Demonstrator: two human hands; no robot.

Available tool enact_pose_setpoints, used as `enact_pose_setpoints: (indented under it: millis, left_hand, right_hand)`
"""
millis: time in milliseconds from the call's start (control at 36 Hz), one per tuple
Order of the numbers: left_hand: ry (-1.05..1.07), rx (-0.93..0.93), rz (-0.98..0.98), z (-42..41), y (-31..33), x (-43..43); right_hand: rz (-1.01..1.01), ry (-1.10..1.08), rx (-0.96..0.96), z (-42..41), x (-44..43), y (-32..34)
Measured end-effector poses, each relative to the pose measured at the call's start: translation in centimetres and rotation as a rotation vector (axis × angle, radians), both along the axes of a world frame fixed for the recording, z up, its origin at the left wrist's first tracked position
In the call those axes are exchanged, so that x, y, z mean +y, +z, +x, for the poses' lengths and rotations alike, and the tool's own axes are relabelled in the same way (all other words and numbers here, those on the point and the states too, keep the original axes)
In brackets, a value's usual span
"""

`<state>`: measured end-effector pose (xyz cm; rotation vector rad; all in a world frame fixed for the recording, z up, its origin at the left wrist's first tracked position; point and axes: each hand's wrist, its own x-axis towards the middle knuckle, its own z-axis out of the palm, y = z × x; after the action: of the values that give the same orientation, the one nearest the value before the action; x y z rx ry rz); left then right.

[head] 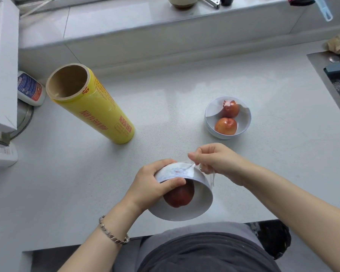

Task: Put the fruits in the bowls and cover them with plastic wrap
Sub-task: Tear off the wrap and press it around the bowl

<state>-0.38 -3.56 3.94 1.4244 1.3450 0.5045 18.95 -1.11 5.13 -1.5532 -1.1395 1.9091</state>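
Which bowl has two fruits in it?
The far bowl, standing untouched on the counter. The near bowl, tilted in the left hand, shows only one fruit.

On the counter (165, 91), at its near edge, we hold a tilted bowl (201, 203) with one fruit (179, 196) in it. Our left hand (153, 183) grips its left rim and our right hand (214, 161) pinches wrap (212, 178) at its far right. A second bowl (214, 108) with two fruits (225, 126) sits behind, right; the roll (98, 107) stands behind, left.
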Motion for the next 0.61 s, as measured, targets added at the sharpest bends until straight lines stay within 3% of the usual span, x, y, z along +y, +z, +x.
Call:
enact_pose_setpoints:
  millis: [139,250,389,611]
  left_hand:
    - [-0.011,-0.041,0.020,-0.1,0.2,0.1]
    - [-0.081,-0.095,0.058,0.0,1.2,-0.1]
    - [-0.060,-0.119,0.155,-0.2,1.6,-0.5]
    - [-0.064,-0.164,0.244,-0.3,2.0,-0.9]
  right_hand:
    - [0.295,-0.262,-0.051,-0.8,-0.6,-0.4]
    - [0.445,-0.330,-0.112,-1.3,-0.4,-0.5]
    - [0.431,-0.281,-0.124,-2.1,0.1,-0.9]
    - [0.221,-0.106,-0.148,-2.1,-0.3,-0.9]
